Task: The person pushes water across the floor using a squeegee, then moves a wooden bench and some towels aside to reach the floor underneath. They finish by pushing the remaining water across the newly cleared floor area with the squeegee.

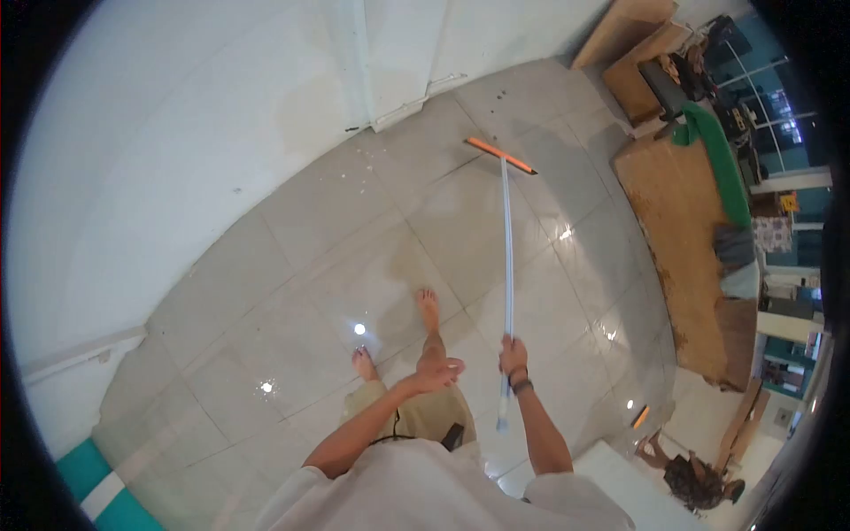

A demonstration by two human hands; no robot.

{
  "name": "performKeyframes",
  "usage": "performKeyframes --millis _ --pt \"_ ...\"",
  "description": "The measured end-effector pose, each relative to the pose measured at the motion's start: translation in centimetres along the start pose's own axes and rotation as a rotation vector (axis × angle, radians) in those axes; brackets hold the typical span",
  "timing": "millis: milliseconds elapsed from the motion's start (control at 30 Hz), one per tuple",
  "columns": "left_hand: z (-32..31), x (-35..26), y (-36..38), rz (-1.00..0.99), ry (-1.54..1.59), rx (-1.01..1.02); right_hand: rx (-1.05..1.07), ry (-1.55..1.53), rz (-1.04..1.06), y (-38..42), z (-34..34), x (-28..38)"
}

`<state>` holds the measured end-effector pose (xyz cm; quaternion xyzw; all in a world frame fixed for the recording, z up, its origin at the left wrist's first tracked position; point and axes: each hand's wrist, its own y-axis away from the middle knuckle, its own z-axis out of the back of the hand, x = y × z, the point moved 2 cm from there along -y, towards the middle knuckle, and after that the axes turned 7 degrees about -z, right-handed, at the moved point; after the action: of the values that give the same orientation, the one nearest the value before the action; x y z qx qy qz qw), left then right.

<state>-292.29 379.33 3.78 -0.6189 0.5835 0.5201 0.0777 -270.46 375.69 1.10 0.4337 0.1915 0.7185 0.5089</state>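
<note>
My right hand [513,356] is wrapped round the pale pole of a floor squeegee [507,239], near the pole's lower end. The pole runs up the view to an orange squeegee head [500,155], which rests on the grey tiled floor [354,257]. My left hand [436,374] is in front of my body, to the left of the pole and apart from it, with its fingers partly spread and nothing in it. Wet patches and reflections show on the tiles around my bare feet.
A white wall [177,115] curves along the left and top. Wooden boards [677,230] with green cloth [722,164] over their edge stand at the right. Another person [695,480] is at the lower right, near a second orange squeegee head [640,417]. A teal panel [84,469] shows at lower left.
</note>
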Motion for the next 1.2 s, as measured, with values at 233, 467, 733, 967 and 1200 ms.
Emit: performKeyframes --millis 233,467,733,967,1200 --pt "-0.2 -11.3 -13.6 -0.033 0.836 -0.277 -0.035 0.103 0.152 -16.5 -4.0 20.4" --pt "8.1 -13.0 -18.1 -0.196 0.987 -0.334 0.269 0.052 0.091 -20.2 -7.6 27.4" --pt "7.0 -12.7 -17.2 -0.277 1.046 -0.467 0.147 0.413 0.140 -25.3 -9.9 28.3" --pt "3.3 -11.9 -15.3 -0.317 1.164 -0.499 -0.001 0.596 0.223 -22.2 -9.4 28.8" --pt "-0.9 -9.3 -12.9 -0.333 1.257 -0.498 0.070 0.802 0.184 -19.2 -9.7 26.8"
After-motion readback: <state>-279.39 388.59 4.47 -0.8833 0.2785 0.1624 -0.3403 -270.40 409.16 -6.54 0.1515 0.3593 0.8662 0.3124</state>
